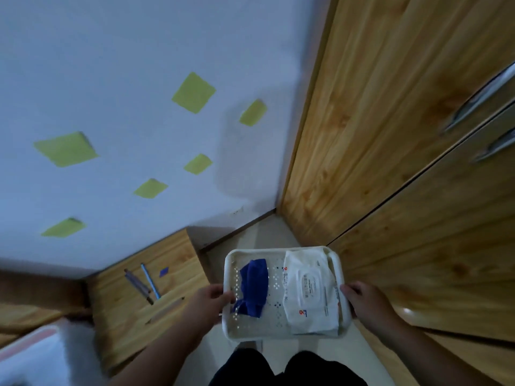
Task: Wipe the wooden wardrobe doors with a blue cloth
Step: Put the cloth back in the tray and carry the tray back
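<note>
**Head view, looking down past my forearms.** My left grip (214, 298) closes on the left rim of a white perforated tray (250, 250), with the thumb over the edge and the other fingers hidden below it. My right grip (362, 299) clamps the right rim in the same manner. The tray hangs roughly level between the two, above my dark-clad legs (278, 369) and the pale floor (267, 232).

In the left half of the tray lies the blue cloth (253, 285), crumpled and loosely folded, its lower end resting on the tray bed near my left thumb. In the right half lies a white pack of wet wipes (309, 291), flat with its lid flap upward and its right edge against the tray wall beside my right thumb. Cloth and pack lie near each other but apart, with perforated bed showing between them.

To the right rise the wooden wardrobe doors (376, 121), made of pale knotted planks with a dark seam between two leaves. Two metal handles (479, 101) sit on either side of the seam at upper right, blurred. The cloth is well apart from the doors.

To the left stands a wooden counter (178, 252). It bears a dark pen (138, 285), a blue pen (150, 280) just beside it, a small blue scrap (164, 271) and a pale stick (165, 310) whose nature I cannot tell. Behind the counter, a white wall (111, 65) carries six yellow-green sticky notes (193, 92).
</note>
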`<state>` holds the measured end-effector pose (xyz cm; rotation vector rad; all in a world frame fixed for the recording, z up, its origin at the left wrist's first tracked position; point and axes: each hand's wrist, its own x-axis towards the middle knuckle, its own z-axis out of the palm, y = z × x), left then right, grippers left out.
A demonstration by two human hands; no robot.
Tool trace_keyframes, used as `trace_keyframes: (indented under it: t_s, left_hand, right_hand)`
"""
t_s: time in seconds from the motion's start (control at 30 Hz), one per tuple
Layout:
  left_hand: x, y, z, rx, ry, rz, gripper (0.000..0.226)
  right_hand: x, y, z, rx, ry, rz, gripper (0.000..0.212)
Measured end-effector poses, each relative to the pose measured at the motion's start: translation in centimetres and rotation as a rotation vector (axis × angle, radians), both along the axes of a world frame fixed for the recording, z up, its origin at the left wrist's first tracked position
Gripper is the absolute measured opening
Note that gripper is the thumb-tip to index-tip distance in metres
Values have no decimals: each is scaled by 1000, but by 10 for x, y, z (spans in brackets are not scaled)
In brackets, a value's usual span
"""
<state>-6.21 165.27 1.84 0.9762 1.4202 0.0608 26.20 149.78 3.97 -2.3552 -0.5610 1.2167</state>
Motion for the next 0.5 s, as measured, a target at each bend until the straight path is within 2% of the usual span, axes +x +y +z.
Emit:
trace_keyframes:
  t_s: [0.3, 0.5]
  left_hand:
    - [84, 96, 8, 67, 142, -511, 6]
    - [142, 102, 1, 80, 190, -657, 8]
  right_hand:
    - [-8, -29, -18, 22, 60, -379, 30]
    - [-12, -67, -35, 73, 159, -595, 27]
